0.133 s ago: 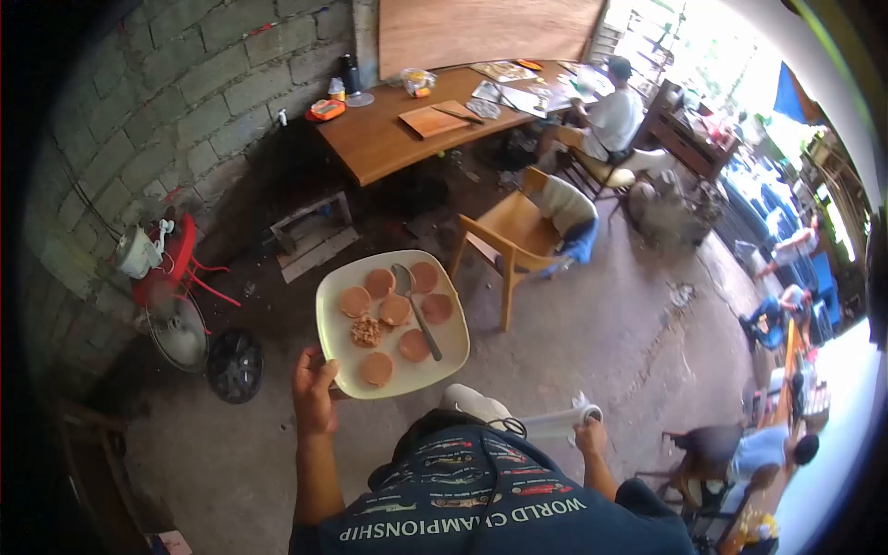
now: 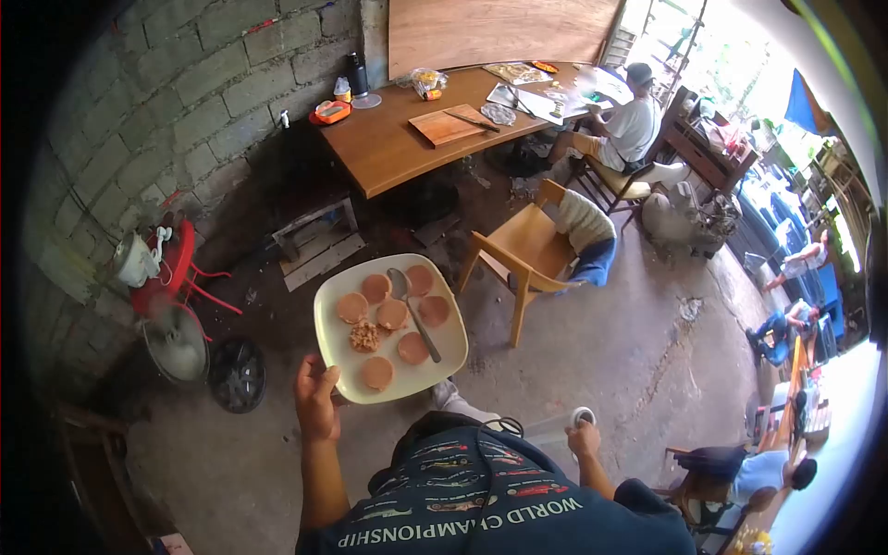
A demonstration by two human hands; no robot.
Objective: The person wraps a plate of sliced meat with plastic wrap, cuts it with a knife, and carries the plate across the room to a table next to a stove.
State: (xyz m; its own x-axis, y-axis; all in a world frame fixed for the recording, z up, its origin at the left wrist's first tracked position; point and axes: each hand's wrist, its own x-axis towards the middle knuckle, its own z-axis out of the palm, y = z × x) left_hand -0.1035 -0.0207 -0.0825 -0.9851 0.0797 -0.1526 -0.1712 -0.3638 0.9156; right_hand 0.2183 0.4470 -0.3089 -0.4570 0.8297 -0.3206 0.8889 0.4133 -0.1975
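Note:
My left hand (image 2: 319,400) grips the lower left corner of a pale square plate (image 2: 393,390), with the thumb on the rim. Several round pinkish patties (image 2: 377,372) lie on it beside a crumbly heap of the same-coloured food (image 2: 364,337). A metal spoon (image 2: 421,319) rests across the plate's right half. Low on my right side, my right hand (image 2: 585,437) is closed around what looks like a roll of clear plastic film (image 2: 582,414). Its round end faces up, and a see-through length stretches left towards my body.
Ahead stands a wooden chair (image 2: 525,242) with cloths over its back. Beyond it, a long table (image 2: 379,153) carries a cutting board (image 2: 451,127) and knife. A person (image 2: 629,125) sits there. A red stool (image 2: 176,277) and black basin (image 2: 237,374) are left; other people are right.
My view has shifted slightly, so the table and chair appear lower and further right. The roll in my right hand has tilted more upright. Both hands keep their hold.

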